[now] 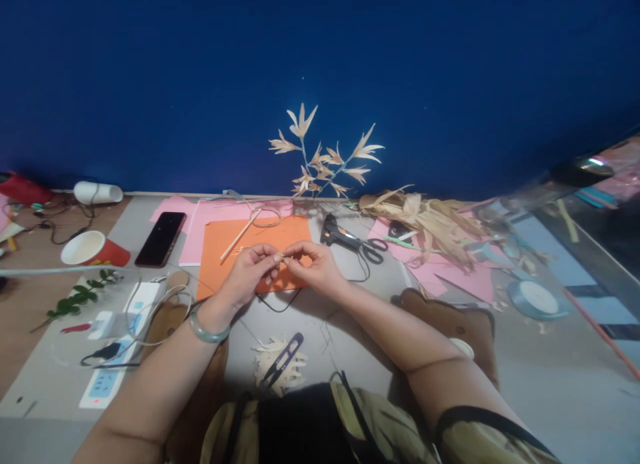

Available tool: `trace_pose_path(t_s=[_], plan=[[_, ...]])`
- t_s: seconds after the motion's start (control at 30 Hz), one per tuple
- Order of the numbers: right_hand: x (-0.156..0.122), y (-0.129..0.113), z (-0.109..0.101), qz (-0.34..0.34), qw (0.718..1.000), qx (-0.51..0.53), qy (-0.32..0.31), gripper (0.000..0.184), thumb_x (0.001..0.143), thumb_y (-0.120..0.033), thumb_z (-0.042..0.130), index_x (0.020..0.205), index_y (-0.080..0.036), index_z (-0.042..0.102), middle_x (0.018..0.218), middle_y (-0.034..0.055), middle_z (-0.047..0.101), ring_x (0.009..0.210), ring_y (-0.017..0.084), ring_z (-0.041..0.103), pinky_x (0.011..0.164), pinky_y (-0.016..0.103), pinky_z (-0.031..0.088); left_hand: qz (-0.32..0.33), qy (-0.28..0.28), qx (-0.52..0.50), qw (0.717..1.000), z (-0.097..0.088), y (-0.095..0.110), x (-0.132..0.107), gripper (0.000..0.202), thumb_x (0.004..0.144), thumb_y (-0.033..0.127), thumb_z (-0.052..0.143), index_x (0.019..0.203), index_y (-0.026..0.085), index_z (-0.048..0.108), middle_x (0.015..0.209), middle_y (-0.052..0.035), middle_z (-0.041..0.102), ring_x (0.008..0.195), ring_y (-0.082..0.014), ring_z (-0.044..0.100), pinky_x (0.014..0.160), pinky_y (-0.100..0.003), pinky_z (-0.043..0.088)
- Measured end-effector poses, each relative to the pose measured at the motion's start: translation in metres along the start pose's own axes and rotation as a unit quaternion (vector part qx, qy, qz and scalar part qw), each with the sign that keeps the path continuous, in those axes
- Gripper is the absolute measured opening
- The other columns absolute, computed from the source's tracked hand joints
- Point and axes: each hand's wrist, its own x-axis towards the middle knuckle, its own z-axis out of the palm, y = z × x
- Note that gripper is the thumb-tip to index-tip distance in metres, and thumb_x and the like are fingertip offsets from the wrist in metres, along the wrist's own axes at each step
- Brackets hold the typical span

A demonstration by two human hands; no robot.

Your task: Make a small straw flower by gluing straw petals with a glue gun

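Note:
My left hand [256,269] and my right hand [316,267] meet over an orange sheet [215,241]. Both are closed, thumb and fingertips pinching at one spot. A tiny pale yellowish piece [281,257] shows between the fingertips, too small to name. Left of the hands, a thin wooden stick [241,236] lies on the orange sheet. To their right is a black glue gun [343,234] beside the black handles of scissors [375,249]. Nearer to me, thread snips [284,361] rest on a pile of pale cut husk pieces [265,357].
Behind stands a branch of husk flowers [320,161]. Dried corn husks [425,217] are heaped at the right, near a ribbon spool [537,299]. A phone [161,239], a red paper cup [95,249] and a power strip [107,381] with cables occupy the left.

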Motion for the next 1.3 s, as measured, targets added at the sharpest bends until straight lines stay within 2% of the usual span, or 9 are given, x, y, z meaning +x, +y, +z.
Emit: trace_pose_path(t_s=[0.27, 0.4, 0.5, 0.63, 0.73, 0.83, 0.9, 1.07, 1.3], plan=[[0.0, 0.0, 0.001, 0.007, 1.0, 0.01, 0.011, 0.013, 0.076, -0.028, 0.067, 0.077, -0.015, 0.068, 0.071, 0.0028, 0.07, 0.063, 0.012, 0.06, 0.059, 0.023, 0.048, 0.043, 0.009, 0.019, 0.999, 0.001, -0.005, 0.0, 0.025, 0.071, 0.034, 0.073, 0.076, 0.015, 0.059, 0.053, 0.0042, 0.057, 0.045, -0.0063, 0.05, 0.045, -0.017, 0.039], [0.001, -0.001, 0.0, -0.011, 1.0, -0.005, 0.004, 0.01, 0.08, -0.025, 0.063, 0.075, -0.016, 0.066, 0.07, 0.002, 0.07, 0.063, 0.011, 0.061, 0.06, 0.022, 0.047, 0.114, 0.037, 0.111, 0.987, -0.001, -0.009, 0.001, 0.021, 0.074, 0.033, 0.07, 0.081, 0.016, 0.059, 0.059, 0.0031, 0.059, 0.047, -0.0079, 0.052, 0.046, -0.019, 0.041], [0.002, 0.001, -0.001, -0.033, 0.999, -0.037, -0.01, 0.007, 0.078, -0.019, 0.062, 0.073, -0.017, 0.066, 0.068, 0.0009, 0.069, 0.062, 0.011, 0.059, 0.061, 0.022, 0.046, 0.246, 0.071, 0.26, 0.931, -0.004, -0.011, 0.0, 0.014, 0.078, 0.027, 0.065, 0.088, 0.017, 0.063, 0.075, -0.0022, 0.067, 0.06, -0.0114, 0.059, 0.055, -0.023, 0.046], [0.003, 0.004, -0.001, -0.062, 0.994, -0.093, -0.002, 0.007, 0.074, -0.015, 0.062, 0.067, -0.017, 0.065, 0.061, -0.0005, 0.065, 0.059, 0.011, 0.056, 0.064, 0.024, 0.044, 0.393, 0.047, 0.447, 0.802, -0.009, -0.011, -0.004, 0.011, 0.086, 0.02, 0.055, 0.087, 0.018, 0.066, 0.082, -0.0051, 0.07, 0.075, -0.0155, 0.063, 0.07, -0.027, 0.048], [0.002, 0.006, 0.0, -0.067, 0.993, -0.096, 0.014, 0.007, 0.073, -0.016, 0.062, 0.066, -0.017, 0.065, 0.06, -0.0005, 0.064, 0.059, 0.011, 0.055, 0.064, 0.025, 0.043, 0.43, 0.039, 0.511, 0.743, -0.011, -0.012, -0.007, 0.014, 0.089, 0.017, 0.051, 0.092, 0.018, 0.065, 0.085, -0.0058, 0.07, 0.077, -0.0162, 0.063, 0.073, -0.028, 0.047], [0.001, 0.008, 0.002, -0.046, 0.997, -0.063, 0.017, 0.007, 0.074, -0.018, 0.062, 0.068, -0.016, 0.064, 0.062, 0.0001, 0.065, 0.058, 0.011, 0.055, 0.06, 0.023, 0.043, 0.435, 0.037, 0.537, 0.722, -0.011, -0.012, -0.009, 0.015, 0.089, 0.015, 0.049, 0.093, 0.017, 0.064, 0.085, -0.0062, 0.07, 0.078, -0.0167, 0.063, 0.073, -0.028, 0.046], [0.0, 0.008, 0.003, -0.029, 0.999, -0.04, 0.014, 0.007, 0.074, -0.02, 0.062, 0.069, -0.016, 0.064, 0.063, 0.0003, 0.065, 0.057, 0.01, 0.055, 0.057, 0.022, 0.043, 0.433, 0.045, 0.523, 0.733, -0.009, -0.012, -0.009, 0.014, 0.088, 0.015, 0.05, 0.09, 0.017, 0.064, 0.08, -0.005, 0.069, 0.073, -0.0156, 0.062, 0.07, -0.027, 0.046], [-0.002, 0.006, 0.004, -0.027, 0.999, -0.028, 0.014, 0.004, 0.074, -0.018, 0.063, 0.071, -0.016, 0.065, 0.065, 0.0005, 0.065, 0.061, 0.011, 0.056, 0.058, 0.022, 0.044, 0.391, 0.073, 0.427, 0.812, -0.004, -0.012, -0.008, 0.009, 0.083, 0.018, 0.057, 0.076, 0.018, 0.064, 0.069, -0.0014, 0.065, 0.063, -0.0123, 0.058, 0.062, -0.024, 0.045], [-0.004, 0.006, 0.004, -0.05, 0.996, -0.057, 0.043, 0.006, 0.076, -0.018, 0.065, 0.07, -0.017, 0.064, 0.065, -0.0003, 0.064, 0.064, 0.012, 0.055, 0.064, 0.024, 0.044, 0.256, 0.085, 0.274, 0.923, 0.0, -0.012, -0.004, 0.008, 0.078, 0.023, 0.063, 0.074, 0.016, 0.067, 0.065, -0.0006, 0.066, 0.058, -0.0107, 0.059, 0.059, -0.022, 0.047]])
